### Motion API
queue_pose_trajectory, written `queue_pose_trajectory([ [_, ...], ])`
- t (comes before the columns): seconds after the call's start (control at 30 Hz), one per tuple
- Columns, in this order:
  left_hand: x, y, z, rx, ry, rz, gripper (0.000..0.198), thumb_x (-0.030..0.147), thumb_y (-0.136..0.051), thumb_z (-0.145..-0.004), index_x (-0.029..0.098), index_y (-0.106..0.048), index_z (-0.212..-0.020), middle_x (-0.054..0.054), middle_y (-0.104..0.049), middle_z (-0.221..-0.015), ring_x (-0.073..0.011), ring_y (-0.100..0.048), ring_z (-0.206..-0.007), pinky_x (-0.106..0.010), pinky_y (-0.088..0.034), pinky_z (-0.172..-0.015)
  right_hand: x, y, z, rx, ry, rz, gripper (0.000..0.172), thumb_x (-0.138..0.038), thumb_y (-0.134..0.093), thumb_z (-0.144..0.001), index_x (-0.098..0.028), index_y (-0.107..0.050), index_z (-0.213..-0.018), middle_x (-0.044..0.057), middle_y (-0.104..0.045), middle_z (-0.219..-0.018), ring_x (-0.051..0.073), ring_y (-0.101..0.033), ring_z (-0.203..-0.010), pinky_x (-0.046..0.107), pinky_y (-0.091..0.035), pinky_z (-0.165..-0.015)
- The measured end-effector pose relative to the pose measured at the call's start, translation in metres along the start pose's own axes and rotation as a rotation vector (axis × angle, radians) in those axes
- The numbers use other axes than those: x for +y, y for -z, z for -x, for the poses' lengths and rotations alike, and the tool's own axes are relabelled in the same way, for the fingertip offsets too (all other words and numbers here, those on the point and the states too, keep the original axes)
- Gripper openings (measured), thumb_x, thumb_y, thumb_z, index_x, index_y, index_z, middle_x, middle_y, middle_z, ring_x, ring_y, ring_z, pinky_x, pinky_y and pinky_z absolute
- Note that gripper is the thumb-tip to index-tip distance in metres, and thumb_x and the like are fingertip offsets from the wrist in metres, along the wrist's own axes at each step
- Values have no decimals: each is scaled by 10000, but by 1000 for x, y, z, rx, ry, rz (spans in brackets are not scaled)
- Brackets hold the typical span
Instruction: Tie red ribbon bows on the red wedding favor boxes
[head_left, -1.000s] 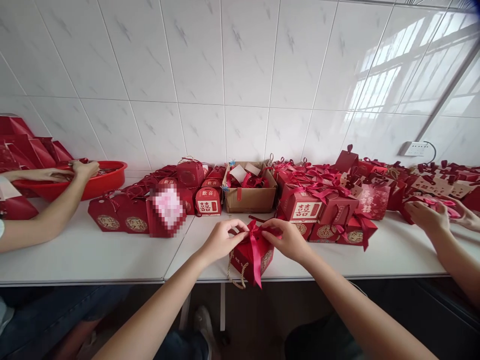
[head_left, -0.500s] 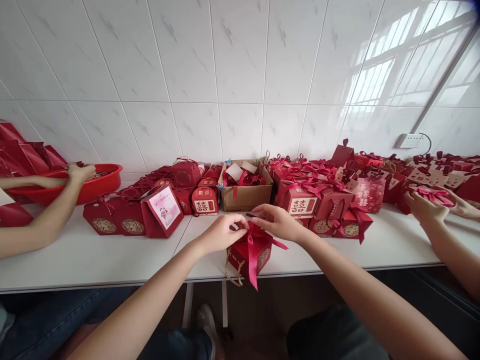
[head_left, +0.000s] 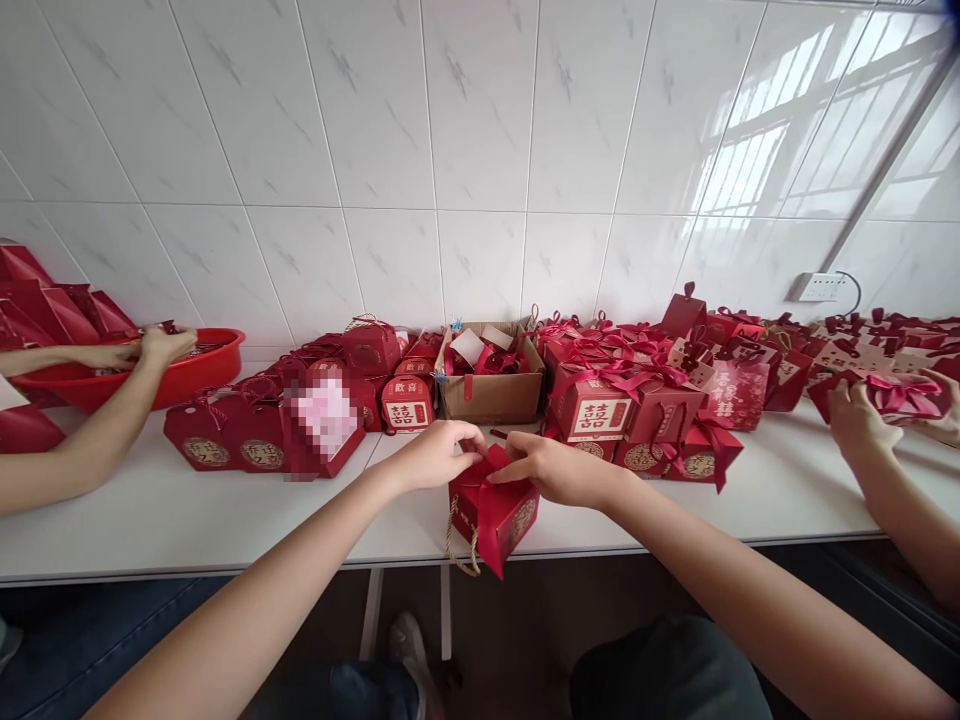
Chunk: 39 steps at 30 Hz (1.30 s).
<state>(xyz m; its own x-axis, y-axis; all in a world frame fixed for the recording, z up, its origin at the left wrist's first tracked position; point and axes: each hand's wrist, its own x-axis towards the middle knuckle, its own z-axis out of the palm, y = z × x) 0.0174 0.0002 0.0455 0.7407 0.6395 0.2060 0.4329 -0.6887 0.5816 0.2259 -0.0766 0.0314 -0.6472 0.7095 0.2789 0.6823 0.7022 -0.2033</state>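
Note:
A small red gift box (head_left: 501, 512) with a rope handle and a red ribbon (head_left: 491, 530) hanging down its front sits at the near edge of the white table (head_left: 187, 510). My left hand (head_left: 433, 455) pinches the ribbon at the top of the box on its left side. On the right side, my right hand (head_left: 551, 468) pinches the ribbon too, fingers closed. Both hands meet over the box lid, and the knot itself is hidden under my fingers.
An open cardboard box (head_left: 491, 385) with ribbons and tags stands behind my hands. Several finished red gift boxes (head_left: 600, 405) crowd the back of the table. At left a person's hands reach into a red basin (head_left: 127, 370). At right another person's hands (head_left: 859, 420) hold a ribboned box.
My hands have come lower and closer together on the box top, flattening the bow's loops. The box sits slightly nearer the table edge in view.

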Motion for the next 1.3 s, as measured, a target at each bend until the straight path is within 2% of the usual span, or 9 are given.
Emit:
queue_pose_trajectory([
  [0.1,-3,3,-1,5,7,-20,137,235,-536,-777,224,-669,-808,-26,-698,-834,-212,-641,-790,-282,-476,-672,1,-2,1,-26,15,42,625,66,-382,-755,-289,-672,-1181,51,-461,-862,143,-492,-730,231,-457,-668],
  [0.2,-2,4,1,-26,-12,-13,133,253,-515,-803,218,-636,-843,-24,-672,-869,-202,-626,-836,-285,-477,-722,5,-4,1,-28,16,19,636,87,-396,-745,-288,-671,-1179,44,-432,-864,133,-475,-731,233,-463,-683],
  [0.4,4,4,7,-101,-30,-29,135,320,-562,-792,209,-593,-862,-28,-590,-956,-189,-582,-845,-303,-460,-764,11,-6,1,6,39,-71,565,65,-435,-782,-274,-680,-1161,36,-415,-864,118,-465,-708,248,-475,-677],
  [0.6,4,4,6,-124,-17,-55,172,366,-557,-800,200,-602,-813,-32,-558,-920,-194,-567,-836,-305,-443,-755,7,-2,0,105,26,-179,417,-46,-381,-902,-222,-652,-1166,66,-498,-921,135,-541,-780,263,-497,-722],
  [0.83,8,-6,5,-42,51,194,255,435,-610,-764,191,-548,-726,1,-549,-829,-177,-534,-828,-288,-410,-789,1,0,0,171,-84,-247,314,-66,-359,-913,-154,-610,-1081,89,-527,-962,164,-577,-845,292,-489,-770],
  [1.0,10,-24,8,30,144,373,315,459,-576,-794,187,-462,-682,43,-439,-701,-131,-437,-687,-251,-354,-653,-4,-6,3,234,-127,-305,234,-65,-383,-895,-158,-572,-999,76,-544,-938,158,-563,-829,280,-471,-760],
  [1.13,14,-31,10,82,199,446,340,432,-621,-758,192,-399,-664,58,-384,-674,-115,-390,-648,-234,-318,-606,-6,-9,4,293,-176,-361,185,-42,-443,-847,-176,-538,-931,55,-581,-924,155,-548,-842,272,-447,-766],
  [1.3,17,-34,11,55,232,568,389,386,-653,-733,206,-319,-647,46,-475,-689,-120,-445,-670,-229,-336,-628,-5,-7,5,293,-297,-452,114,-107,-481,-852,-187,-524,-920,-3,-557,-777,124,-502,-691,241,-407,-646],
])
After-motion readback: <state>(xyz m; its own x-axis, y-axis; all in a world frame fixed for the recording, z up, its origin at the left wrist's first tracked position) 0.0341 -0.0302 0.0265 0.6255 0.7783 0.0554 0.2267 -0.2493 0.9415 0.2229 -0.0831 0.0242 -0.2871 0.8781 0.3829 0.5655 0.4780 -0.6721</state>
